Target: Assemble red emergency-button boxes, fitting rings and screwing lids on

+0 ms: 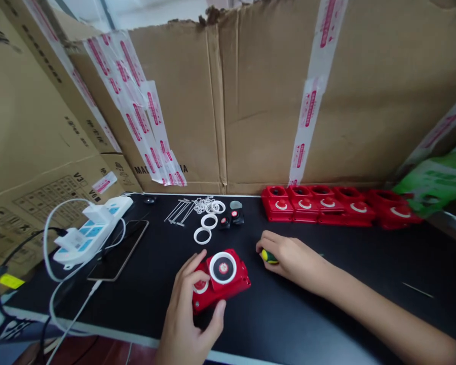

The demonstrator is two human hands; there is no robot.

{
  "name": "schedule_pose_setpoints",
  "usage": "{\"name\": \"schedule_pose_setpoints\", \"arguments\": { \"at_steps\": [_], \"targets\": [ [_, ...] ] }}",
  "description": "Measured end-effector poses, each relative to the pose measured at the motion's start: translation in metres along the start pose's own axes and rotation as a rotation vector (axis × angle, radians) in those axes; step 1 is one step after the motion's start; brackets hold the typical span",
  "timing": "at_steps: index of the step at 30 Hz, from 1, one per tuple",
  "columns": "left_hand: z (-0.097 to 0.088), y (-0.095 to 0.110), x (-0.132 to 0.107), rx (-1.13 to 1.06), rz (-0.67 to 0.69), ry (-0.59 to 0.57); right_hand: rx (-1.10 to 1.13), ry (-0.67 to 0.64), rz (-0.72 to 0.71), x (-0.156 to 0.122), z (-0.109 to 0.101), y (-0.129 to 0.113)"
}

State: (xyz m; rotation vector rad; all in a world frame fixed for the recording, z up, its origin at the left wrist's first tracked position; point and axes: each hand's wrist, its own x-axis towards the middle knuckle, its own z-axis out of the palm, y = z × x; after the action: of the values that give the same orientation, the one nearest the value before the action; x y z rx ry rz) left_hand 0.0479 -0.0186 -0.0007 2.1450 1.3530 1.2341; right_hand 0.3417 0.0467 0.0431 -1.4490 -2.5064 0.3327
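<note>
Left grip around a red unit; right grip closed on a handle.
The left hand (186,309) held the red unit (222,292) by its sides, over the near part of the surface (296,324) (whether lifted or resting, one could not tell); the right hand (292,256), just beyond and to its right, clasped a yellow-and-green handle (269,256); a row of red housings (329,214) stood behind.

Single head-worn view, close above black tabletop (289,324), looking forward and down. Faces cardboard wall (262,101) at 12 o'clock. Left hand (184,309) near lens, toward 7 o'clock in frame; right hand (291,256) slightly farther off, between 4 and 5.
</note>
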Motion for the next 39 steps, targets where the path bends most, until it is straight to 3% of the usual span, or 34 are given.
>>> {"name": "schedule_pose_setpoints", "arguments": {
  "at_steps": [7,10,18,28,39],
  "targets": [
    [-0.001,0.008,0.007,-0.033,-0.063,-0.036,0.132,0.113,-0.005,-0.004,-0.010,-0.009],
    [-0.003,0.013,0.022,0.076,-0.063,-0.139,0.190,0.179,-0.050,-0.005,-0.009,-0.008],
    [-0.012,0.026,0.060,0.001,-0.060,-0.351,0.349,0.384,-0.131,-0.009,-0.011,-0.014],
    [-0.015,0.040,0.086,0.049,0.003,-0.570,0.438,0.350,-0.181,-0.004,-0.006,-0.021],
    [-0.012,0.045,0.085,-0.057,-0.078,-0.619,0.397,0.228,-0.182,-0.008,-0.010,-0.017]
  ]
}}
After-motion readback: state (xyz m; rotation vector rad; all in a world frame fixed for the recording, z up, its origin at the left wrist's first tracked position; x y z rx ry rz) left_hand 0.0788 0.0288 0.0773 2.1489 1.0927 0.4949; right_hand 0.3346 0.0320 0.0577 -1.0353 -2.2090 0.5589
